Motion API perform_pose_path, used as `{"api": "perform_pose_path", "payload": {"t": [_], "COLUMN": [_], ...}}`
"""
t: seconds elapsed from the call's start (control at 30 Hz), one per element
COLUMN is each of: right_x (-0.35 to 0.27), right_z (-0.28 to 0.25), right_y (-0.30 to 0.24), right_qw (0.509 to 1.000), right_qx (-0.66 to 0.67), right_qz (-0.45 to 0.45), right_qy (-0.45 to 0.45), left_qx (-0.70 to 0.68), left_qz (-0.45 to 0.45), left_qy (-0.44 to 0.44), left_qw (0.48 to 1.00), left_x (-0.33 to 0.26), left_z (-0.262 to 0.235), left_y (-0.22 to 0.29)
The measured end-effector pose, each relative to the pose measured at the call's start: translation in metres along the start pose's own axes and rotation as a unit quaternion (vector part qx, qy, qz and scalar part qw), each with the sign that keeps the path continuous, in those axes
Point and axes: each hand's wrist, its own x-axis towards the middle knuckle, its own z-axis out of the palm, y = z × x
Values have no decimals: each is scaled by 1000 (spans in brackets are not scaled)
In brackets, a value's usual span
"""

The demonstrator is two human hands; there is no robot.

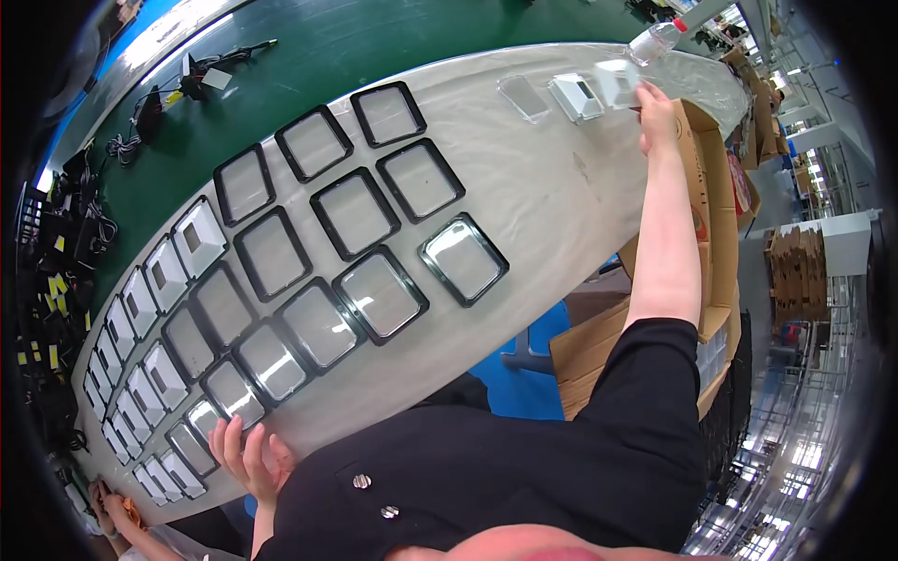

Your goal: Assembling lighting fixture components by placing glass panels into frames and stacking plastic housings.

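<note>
My right hand point(658, 117) is stretched to the far end of the white-covered table point(552, 187) and grips a small white square plastic cover point(617, 82). Beside the cover lie another white cover point(575, 96) and a clear flat plate point(524, 97). My left hand point(248, 458) rests with fingers apart on the near table edge, its fingertips touching the nearest black-framed panel point(232, 393). Several black-framed square panels point(355, 213) lie in rows across the table, one with a shiny film point(463, 258).
A clear plastic bottle with a red cap point(655, 39) lies past my right hand. Open cardboard boxes point(713, 178) stand along the table's right side. White framed parts point(164, 276) line the left end, next to black cables point(65, 243). Another person's hand point(112, 510) reaches in at lower left.
</note>
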Motion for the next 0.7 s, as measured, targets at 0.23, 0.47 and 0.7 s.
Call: {"api": "perform_pose_path", "payload": {"t": [0.23,0.47,0.7], "right_x": [-19,-40,-49], "right_z": [34,52,57], "right_y": [7,-16,-23], "right_qw": [927,880,869], "right_qx": [-372,-422,-478], "right_qz": [-32,-52,-58], "right_qy": [-10,-209,-114], "left_qx": [4,-1,-10], "left_qz": [4,6,6], "left_qy": [6,11,12], "left_qw": [1000,1000,1000], "left_x": [4,6,7], "left_z": [1,1,-2], "left_y": [2,3,6]}}
